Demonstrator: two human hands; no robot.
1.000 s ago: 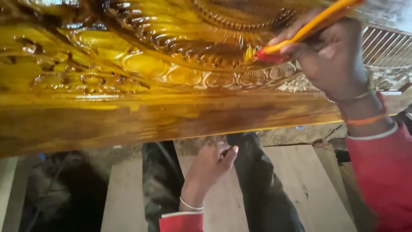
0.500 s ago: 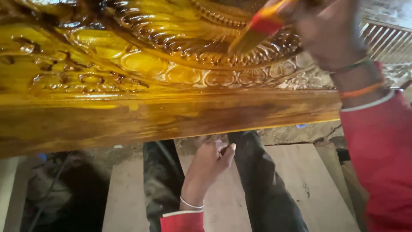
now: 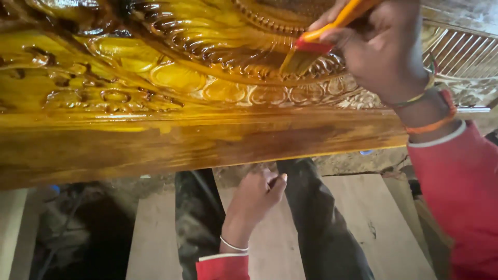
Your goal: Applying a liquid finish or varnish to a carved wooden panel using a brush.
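Two hands, well apart. Right hand [image 3: 384, 49] clamped on brush [image 3: 316, 46], w/ orange handle, red band; bristles touching carved wood panel [image 3: 181, 78], glossy yellow-brown, wet-looking, near its carved border. Left hand [image 3: 257, 197] lower down, below panel's front edge, fingers loosely curled, holding nothing, over plank [image 3: 358, 218].

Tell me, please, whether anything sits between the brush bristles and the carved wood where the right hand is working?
Nothing visible does. The right hand holds the orange-handled brush, and its bristles rest directly on the glossy carved wood panel. The left hand is apart, below the panel's lower edge, beside the dark trouser legs.
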